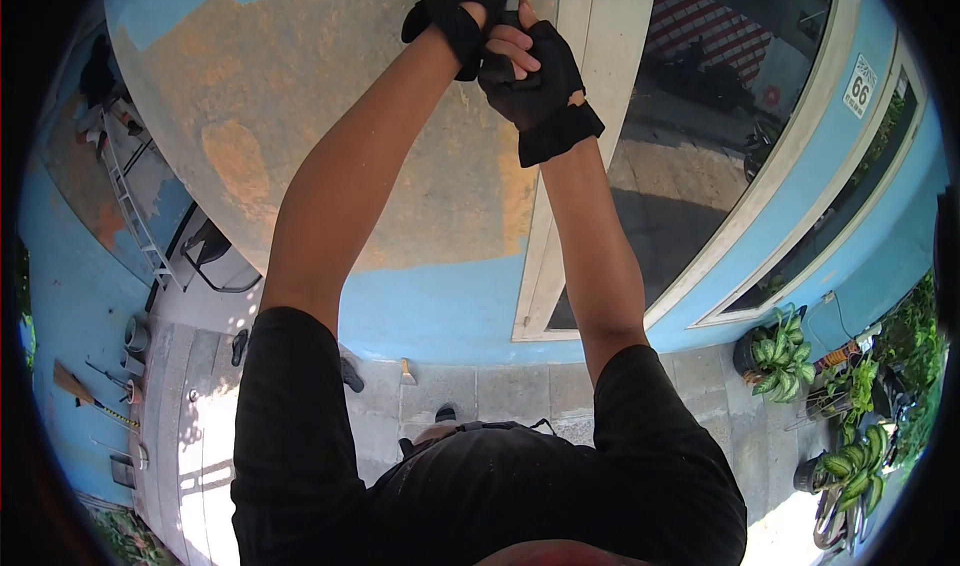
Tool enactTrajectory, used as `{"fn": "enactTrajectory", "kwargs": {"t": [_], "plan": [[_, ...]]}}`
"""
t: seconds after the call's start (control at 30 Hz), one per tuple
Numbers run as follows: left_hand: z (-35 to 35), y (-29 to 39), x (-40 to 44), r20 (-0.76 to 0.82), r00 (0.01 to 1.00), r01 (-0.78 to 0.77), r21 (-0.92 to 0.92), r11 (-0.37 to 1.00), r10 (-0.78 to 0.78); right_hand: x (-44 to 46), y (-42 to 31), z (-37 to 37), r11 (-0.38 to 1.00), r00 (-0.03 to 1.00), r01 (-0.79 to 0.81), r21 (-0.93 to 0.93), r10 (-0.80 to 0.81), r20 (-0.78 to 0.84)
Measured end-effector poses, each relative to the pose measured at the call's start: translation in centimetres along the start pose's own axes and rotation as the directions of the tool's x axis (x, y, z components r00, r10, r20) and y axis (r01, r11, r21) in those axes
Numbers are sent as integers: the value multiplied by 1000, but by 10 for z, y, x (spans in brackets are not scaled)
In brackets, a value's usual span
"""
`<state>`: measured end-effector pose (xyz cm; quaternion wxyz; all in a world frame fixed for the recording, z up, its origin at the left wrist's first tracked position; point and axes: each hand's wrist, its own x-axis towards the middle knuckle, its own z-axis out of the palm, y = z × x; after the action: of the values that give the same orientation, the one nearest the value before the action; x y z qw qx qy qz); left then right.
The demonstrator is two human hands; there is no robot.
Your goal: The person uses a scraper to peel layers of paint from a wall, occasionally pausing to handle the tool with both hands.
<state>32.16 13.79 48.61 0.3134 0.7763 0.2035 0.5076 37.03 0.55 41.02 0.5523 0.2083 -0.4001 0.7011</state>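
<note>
Both arms reach up to the wall (300,116), where blue paint gives way to bare grey and orange patches. My left hand (465,11), in a black fingerless glove, is at the top of the view against the wall, its fingers mostly hidden. Close beside it, my right hand (530,71), gloved the same way, has its fingers curled round something I cannot make out. A small grey piece shows between the two hands. Just right of them runs the cream window frame (600,56) with dark reflecting glass (690,166).
A ladder (128,201) and a black chair (210,256) stand at the left. A broom (75,384) leans lower left. On the paving (510,391) lies a small scraper or brush (407,371). Potted plants (780,356) line the right side. A sign (860,86) reads 66.
</note>
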Motion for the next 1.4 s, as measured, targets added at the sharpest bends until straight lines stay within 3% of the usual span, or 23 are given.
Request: {"fn": "enactTrajectory", "kwargs": {"t": [0.03, 0.07, 0.1, 0.17, 0.2, 0.3, 0.37, 0.43, 0.47, 0.5, 0.53, 0.57, 0.6, 0.63, 0.7, 0.87, 0.97, 1.07, 1.1, 1.17, 1.23, 1.3, 1.4], "plan": [[4, -18, 16, 2, 979, -189, 379, 906, 203, -1, -2, -3, 999, 999, -17, -35, 18, 31], [-1, 37, -26, 69, 990, 138, -277, 951, -123, 3, -5, 2, 999, 999, -20, -38, 21, 33], [-4, 39, -35, 74, 989, 147, -276, 950, -132, 5, -6, 11, 1000, 999, 8, -17, -8, -47], [-8, 38, -41, 414, 893, 437, -700, 565, -177, 0, -5, 15, 999, 991, 39, -4, -39, -131], [-4, 35, -42, 454, 868, 494, -742, 454, -203, -5, 1, 12, 1000, 994, 25, 5, -24, -105], [5, 28, -31, 272, 941, 337, -728, 596, -200, -3, -1, 11, 999, 999, -3, -35, 1, -44], [6, 25, -34, 285, 941, 337, -782, 525, -180, -2, -2, 8, 1000, 999, 11, -24, -12, -47], [8, 33, -43, 344, 908, 419, -756, 503, -239, -6, -5, 5, 1000, 995, 8, -14, -10, -96], [9, 19, -33, 491, 849, 527, -759, 383, -195, -9, -8, 6, 1000, 992, -6, -12, 4, -124], [11, 17, -35, 492, 850, 525, -758, 387, -191, -13, -9, 7, 1000, 993, -3, -15, 1, -119], [9, 15, -36, 279, 943, 302, -495, 815, -180, -19, -8, 8, 999, 996, -16, -32, 13, -86], [8, 12, -36, 91, 995, 55, -45, 998, -50, -23, -6, 6, 998, 998, -29, -52, 26, -56], [12, 13, -32, 3, 998, 64, 81, 995, -64, -21, -7, 4, 996, 999, -54, -71, 53, -11], [13, 15, -24, 1, 999, 46, 76, 996, -47, -16, -14, 3, 995, 998, -55, -87, 55, -1], [19, 4, -30, 108, 966, 256, -356, 899, -233, -22, -10, 2, 996, 999, -21, -86, 16, -51], [18, -1, -27, 25, 999, 20, -50, 999, -19, -29, -8, 8, 997, 997, -41, -62, 37, -65], [24, 4, -25, 159, 939, 344, -473, 811, -305, -23, -15, 11, 994, 985, -32, -107, 13, -171], [22, 41, -65, 107, 922, 382, -395, 836, -371, -31, -15, 3, 998, 980, -48, 32, 53, -193], [23, 27, -50, 102, 927, 370, -395, 841, -360, -34, -15, -1, 997, 992, -83, 1, 83, -96], [25, -10, -20, 9, 993, 115, -149, 982, -115, -31, -17, 0, 993, 993, -114, -35, 114, 3], [17, 27, -42, 21, 989, 146, -240, 960, -145, -23, -17, 11, 994, 996, -51, -94, 44, -73], [19, 45, -64, 111, 939, 344, -363, 866, -327, -27, -17, 6, 996, 996, -49, -69, 43, -81], [27, -1, -37, 25, 983, 183, -264, 947, -183, -31, -17, -3, 995, 997, -79, -52, 78, -23]]}}
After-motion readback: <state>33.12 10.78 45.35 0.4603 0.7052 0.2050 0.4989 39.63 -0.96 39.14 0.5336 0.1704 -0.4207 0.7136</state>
